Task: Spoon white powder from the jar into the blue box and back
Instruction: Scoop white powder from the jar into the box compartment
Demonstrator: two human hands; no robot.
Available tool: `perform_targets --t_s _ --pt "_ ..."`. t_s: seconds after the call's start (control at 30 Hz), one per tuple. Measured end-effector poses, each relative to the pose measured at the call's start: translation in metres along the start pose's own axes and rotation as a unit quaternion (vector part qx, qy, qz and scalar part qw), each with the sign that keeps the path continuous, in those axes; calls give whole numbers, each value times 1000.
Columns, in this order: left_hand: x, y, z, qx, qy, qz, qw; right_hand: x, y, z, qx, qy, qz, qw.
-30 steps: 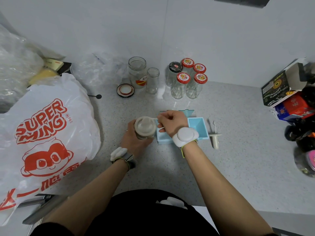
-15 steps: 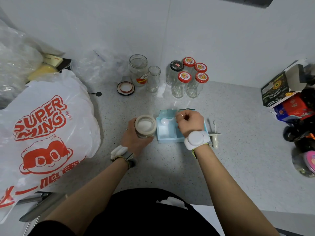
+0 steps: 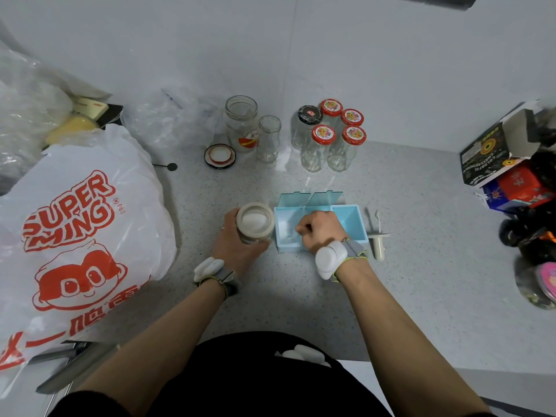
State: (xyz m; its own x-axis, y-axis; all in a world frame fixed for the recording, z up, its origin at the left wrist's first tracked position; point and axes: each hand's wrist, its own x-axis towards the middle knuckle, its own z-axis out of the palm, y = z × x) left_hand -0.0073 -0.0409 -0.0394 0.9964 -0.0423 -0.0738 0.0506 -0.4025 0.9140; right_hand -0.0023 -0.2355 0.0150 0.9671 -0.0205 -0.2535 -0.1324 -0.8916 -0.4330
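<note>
An open glass jar (image 3: pixel 255 222) with white powder inside stands on the speckled counter, and my left hand (image 3: pixel 237 245) is wrapped around its left side. Right beside it sits the light blue box (image 3: pixel 349 224), two compartments, both lids flipped up at the back. My right hand (image 3: pixel 320 231) is closed in a fist over the left compartment, low inside it. The small white spoon it holds is hidden under the fingers. Whitish powder shows faintly on the left compartment's floor. The right compartment looks bare.
A big white plastic bag (image 3: pixel 78 224) with red print fills the left. Open jars (image 3: pixel 242 126), a loose lid (image 3: pixel 219 156) and several lidded jars (image 3: pixel 322 145) stand at the back wall. A white spoon and plastic piece (image 3: pixel 377 236) lie right of the box. Cartons (image 3: pixel 499 158) crowd the right edge.
My right hand went from the jar's mouth to over the box, then pulled back and down into the left compartment. The left hand and jar stayed put.
</note>
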Motion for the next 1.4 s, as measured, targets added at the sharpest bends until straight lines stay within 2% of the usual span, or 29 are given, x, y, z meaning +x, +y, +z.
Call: perform_targets --t_s 0.17,0.43,0.77,1.13,1.4 --pt "-1 1 0 3 -3 5 1000 -1 0 10 145 55 106 982" --pt "0 -1 1 5 -1 4 1000 -7 5 8 349 106 239 900" --pt "-3 5 -1 13 -1 9 1000 -2 10 -2 417 153 217 869" --pt "-2 4 0 13 -7 6 1000 -2 3 -13 455 175 182 854" --pt "-2 6 0 21 -3 -2 1000 -1 -28 -28 472 163 134 856"
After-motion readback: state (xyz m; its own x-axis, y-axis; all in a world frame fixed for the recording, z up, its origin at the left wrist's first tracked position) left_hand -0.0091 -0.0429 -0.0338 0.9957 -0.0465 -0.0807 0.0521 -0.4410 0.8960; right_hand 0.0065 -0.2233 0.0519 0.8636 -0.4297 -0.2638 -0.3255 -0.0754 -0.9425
